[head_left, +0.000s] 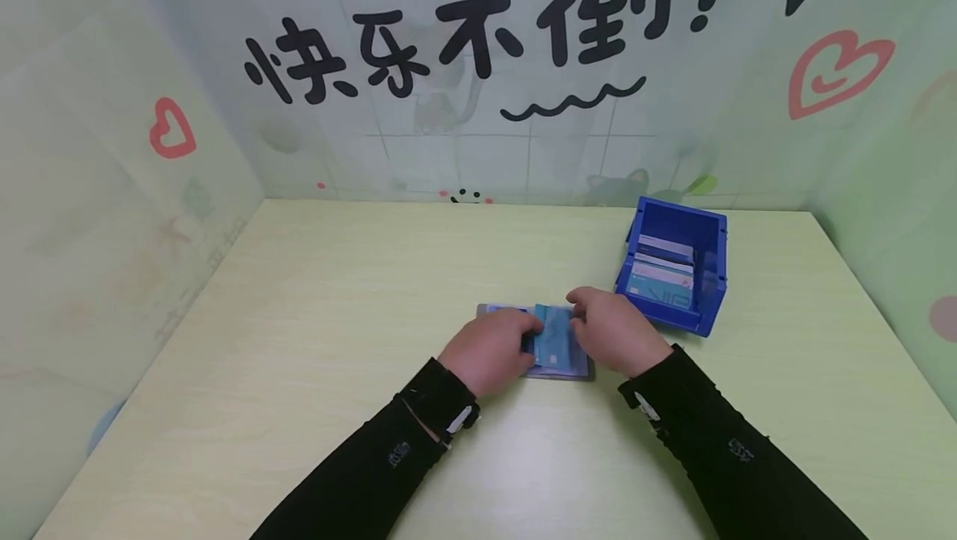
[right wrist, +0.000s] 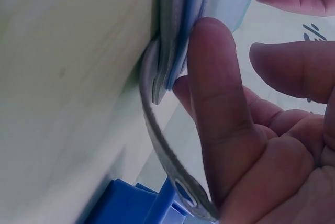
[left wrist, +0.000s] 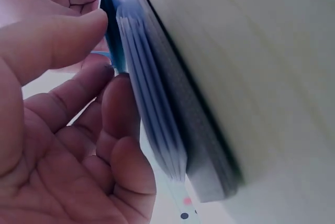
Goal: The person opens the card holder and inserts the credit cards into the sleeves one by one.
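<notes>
Mid-step: both hands, left hand [head_left: 489, 349] and right hand [head_left: 615, 331], pinch a teal card [head_left: 552, 341] over the card holder [head_left: 557, 371] just left of the blue bin [head_left: 709, 274], where more cards [head_left: 661, 274] wait.

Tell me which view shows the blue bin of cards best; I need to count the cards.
The head view: the blue plastic bin shows whole, cards stacked inside. The right wrist view catches only a blue corner; the left wrist view shows none of it.
</notes>
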The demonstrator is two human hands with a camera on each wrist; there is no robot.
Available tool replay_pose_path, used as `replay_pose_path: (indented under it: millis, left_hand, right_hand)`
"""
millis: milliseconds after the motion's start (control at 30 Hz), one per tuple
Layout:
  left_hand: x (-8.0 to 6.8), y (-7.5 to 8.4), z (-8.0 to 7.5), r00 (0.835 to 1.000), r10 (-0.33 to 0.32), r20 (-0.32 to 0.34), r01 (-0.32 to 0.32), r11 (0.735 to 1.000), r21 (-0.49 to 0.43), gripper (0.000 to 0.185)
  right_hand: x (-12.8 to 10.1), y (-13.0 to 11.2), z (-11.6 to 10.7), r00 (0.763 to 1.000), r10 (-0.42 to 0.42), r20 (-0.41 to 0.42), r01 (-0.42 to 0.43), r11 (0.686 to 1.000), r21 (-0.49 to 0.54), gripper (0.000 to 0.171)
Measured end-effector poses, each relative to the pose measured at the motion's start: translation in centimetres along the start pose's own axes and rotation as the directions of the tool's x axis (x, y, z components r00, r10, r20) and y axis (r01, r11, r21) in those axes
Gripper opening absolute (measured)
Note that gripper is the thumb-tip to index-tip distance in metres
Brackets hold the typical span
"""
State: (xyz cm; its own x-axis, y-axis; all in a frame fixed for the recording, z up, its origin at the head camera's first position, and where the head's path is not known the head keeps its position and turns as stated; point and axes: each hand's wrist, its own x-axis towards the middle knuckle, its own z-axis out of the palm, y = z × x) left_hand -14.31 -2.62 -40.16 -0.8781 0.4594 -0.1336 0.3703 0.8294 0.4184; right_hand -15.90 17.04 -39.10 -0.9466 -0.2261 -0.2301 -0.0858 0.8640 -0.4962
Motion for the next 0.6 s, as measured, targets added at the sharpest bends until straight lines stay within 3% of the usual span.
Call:
replay_pose_path:
  millis: [233, 600]
  left_hand:
    - [0.05, 0.13, 0.16, 0.999, 0.047, 0.011, -0.048, 0.997, 0.055, 0.043]
    - [-0.18, -0.03, -0.10, 0.998, 0.053, 0.044, -0.055, 0.997, 0.047, 0.046]
  right_hand:
    - [-0.05, 0.13, -0.03, 1.000, 0.005, -0.007, -0.005, 1.000, 0.023, 0.044]
    - [0.26, 0.71, 0.07, 1.000, 0.004, -0.002, -0.003, 0.997, 0.074, 0.045]
